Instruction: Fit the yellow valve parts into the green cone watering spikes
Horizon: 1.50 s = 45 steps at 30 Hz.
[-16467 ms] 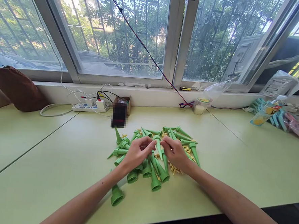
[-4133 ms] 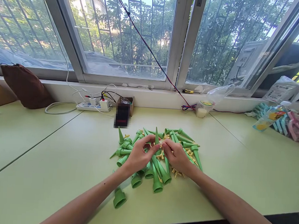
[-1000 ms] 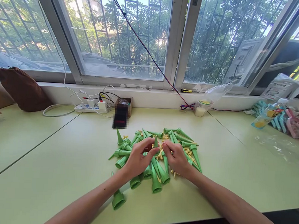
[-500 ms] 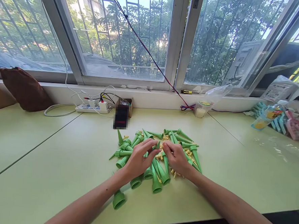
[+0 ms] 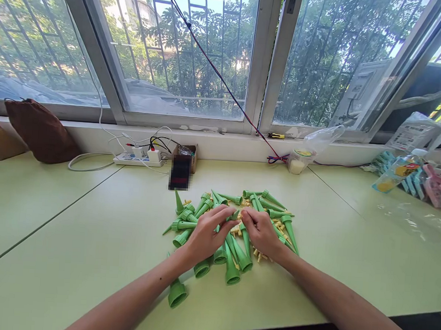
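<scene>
My left hand [image 5: 211,232] is closed around a green plastic plant-watering spike [image 5: 235,215], whose tip shows past the fingers. Right beside it, my right hand [image 5: 261,233] is pinched closed. A bit of yellow shows by its fingertips, but what it holds is hidden. Beneath and around both hands lies a loose heap of green watering spikes [image 5: 232,273], with hollow, wide ends and tapered points. Small yellow valve pieces [image 5: 281,231] are scattered among them. One spike [image 5: 177,294] lies apart, nearer the front, by my left forearm.
Along the back of the pale green table [image 5: 89,236] stand a power strip [image 5: 131,160] with cables, a small box [image 5: 193,158] and a jar [image 5: 299,161]. A brown bag [image 5: 39,131] leans at the left. A bottle [image 5: 399,171] lies at the right among plastic items.
The view has shifted slightly. Both hands stay close together over the heap, and the spike's tip in my left hand looks slightly more tilted to the right.
</scene>
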Each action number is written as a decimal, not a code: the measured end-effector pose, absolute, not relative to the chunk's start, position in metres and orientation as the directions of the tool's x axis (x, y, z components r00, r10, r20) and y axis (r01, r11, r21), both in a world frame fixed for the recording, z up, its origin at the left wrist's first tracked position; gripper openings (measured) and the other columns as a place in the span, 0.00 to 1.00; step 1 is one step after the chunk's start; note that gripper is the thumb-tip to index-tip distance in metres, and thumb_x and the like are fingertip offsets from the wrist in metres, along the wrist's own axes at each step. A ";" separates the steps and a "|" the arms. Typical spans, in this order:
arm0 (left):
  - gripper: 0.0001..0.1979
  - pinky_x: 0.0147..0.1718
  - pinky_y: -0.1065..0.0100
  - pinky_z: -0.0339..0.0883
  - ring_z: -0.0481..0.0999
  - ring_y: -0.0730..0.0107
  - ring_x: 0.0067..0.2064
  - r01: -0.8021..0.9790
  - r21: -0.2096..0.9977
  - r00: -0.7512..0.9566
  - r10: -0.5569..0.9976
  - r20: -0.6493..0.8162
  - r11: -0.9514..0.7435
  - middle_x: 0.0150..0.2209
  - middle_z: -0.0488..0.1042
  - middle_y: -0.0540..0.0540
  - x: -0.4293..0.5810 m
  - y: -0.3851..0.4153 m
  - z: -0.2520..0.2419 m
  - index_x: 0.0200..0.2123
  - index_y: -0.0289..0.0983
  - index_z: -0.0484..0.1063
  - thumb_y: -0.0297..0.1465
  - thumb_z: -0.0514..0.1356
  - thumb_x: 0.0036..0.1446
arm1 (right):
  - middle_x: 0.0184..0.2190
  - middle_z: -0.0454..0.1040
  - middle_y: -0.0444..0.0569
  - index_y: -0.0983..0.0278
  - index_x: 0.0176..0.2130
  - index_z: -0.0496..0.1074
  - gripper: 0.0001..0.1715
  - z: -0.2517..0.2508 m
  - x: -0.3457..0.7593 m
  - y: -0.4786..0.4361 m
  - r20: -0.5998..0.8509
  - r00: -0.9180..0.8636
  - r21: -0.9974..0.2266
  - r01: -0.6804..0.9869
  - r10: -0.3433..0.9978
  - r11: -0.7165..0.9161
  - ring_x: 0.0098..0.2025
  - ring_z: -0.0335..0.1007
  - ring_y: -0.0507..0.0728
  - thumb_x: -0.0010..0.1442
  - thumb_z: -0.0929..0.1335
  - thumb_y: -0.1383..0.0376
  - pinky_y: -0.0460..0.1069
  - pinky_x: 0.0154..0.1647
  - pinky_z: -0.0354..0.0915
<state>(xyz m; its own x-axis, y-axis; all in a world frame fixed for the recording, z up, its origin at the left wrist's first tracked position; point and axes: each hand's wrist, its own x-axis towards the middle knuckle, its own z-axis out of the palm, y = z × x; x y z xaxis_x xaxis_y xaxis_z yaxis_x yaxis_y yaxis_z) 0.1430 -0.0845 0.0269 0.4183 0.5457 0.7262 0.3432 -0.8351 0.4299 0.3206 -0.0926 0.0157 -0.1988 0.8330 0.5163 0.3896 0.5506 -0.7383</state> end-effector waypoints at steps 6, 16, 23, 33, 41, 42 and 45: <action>0.06 0.31 0.72 0.65 0.70 0.73 0.31 0.341 0.446 0.417 0.558 0.717 -0.828 0.35 0.73 0.48 0.143 -0.084 0.026 0.44 0.39 0.71 0.29 0.58 0.64 | 0.21 0.52 0.39 0.61 0.24 0.52 0.25 0.013 0.320 -0.090 0.506 -0.199 -0.756 0.367 0.839 0.543 0.24 0.46 0.51 0.71 0.58 0.56 0.48 0.25 0.48; 0.10 0.19 0.75 0.62 0.68 0.79 0.20 0.225 0.846 0.152 0.875 0.460 -0.484 0.30 0.72 0.51 0.146 -0.077 0.032 0.38 0.37 0.67 0.39 0.59 0.62 | 0.21 0.58 0.38 0.62 0.38 0.65 0.18 0.021 0.333 -0.085 0.532 0.069 -0.788 0.405 0.844 0.464 0.21 0.53 0.51 0.73 0.56 0.55 0.47 0.25 0.53; 0.11 0.29 0.69 0.68 0.74 0.71 0.27 0.459 0.704 0.223 0.837 0.499 -0.542 0.29 0.74 0.51 0.143 -0.070 0.024 0.47 0.38 0.66 0.34 0.58 0.63 | 0.22 0.62 0.40 0.62 0.33 0.64 0.16 0.022 0.333 -0.082 0.579 0.080 -0.706 0.547 0.811 0.450 0.23 0.56 0.51 0.71 0.60 0.58 0.47 0.27 0.54; 0.06 0.36 0.64 0.66 0.76 0.63 0.34 0.588 0.533 0.423 0.793 0.439 -0.609 0.34 0.78 0.47 0.139 -0.066 0.018 0.42 0.39 0.71 0.29 0.58 0.61 | 0.27 0.71 0.45 0.62 0.34 0.67 0.10 0.016 0.331 -0.078 0.559 -0.073 -0.659 0.566 0.826 0.495 0.28 0.66 0.55 0.68 0.62 0.64 0.49 0.32 0.60; 0.05 0.34 0.67 0.65 0.74 0.65 0.33 0.582 0.490 0.409 0.755 0.512 -0.648 0.32 0.76 0.48 0.141 -0.068 0.020 0.38 0.38 0.71 0.31 0.55 0.65 | 0.34 0.74 0.50 0.63 0.39 0.69 0.05 0.012 0.331 -0.077 0.500 -0.184 -0.620 0.607 0.846 0.498 0.36 0.69 0.58 0.65 0.63 0.69 0.52 0.39 0.64; 0.05 0.35 0.67 0.65 0.74 0.66 0.33 0.565 0.500 0.412 0.750 0.518 -0.656 0.32 0.76 0.48 0.141 -0.069 0.020 0.39 0.39 0.71 0.31 0.55 0.65 | 0.35 0.74 0.51 0.63 0.39 0.69 0.05 0.012 0.331 -0.077 0.504 -0.187 -0.610 0.614 0.843 0.500 0.37 0.69 0.58 0.65 0.63 0.69 0.52 0.40 0.64; 0.05 0.37 0.68 0.66 0.75 0.68 0.33 0.531 0.525 0.423 0.745 0.515 -0.665 0.32 0.77 0.50 0.142 -0.069 0.021 0.42 0.39 0.71 0.31 0.56 0.65 | 0.36 0.74 0.52 0.63 0.40 0.70 0.06 0.010 0.331 -0.076 0.509 -0.190 -0.587 0.637 0.840 0.500 0.39 0.68 0.59 0.65 0.63 0.71 0.53 0.42 0.64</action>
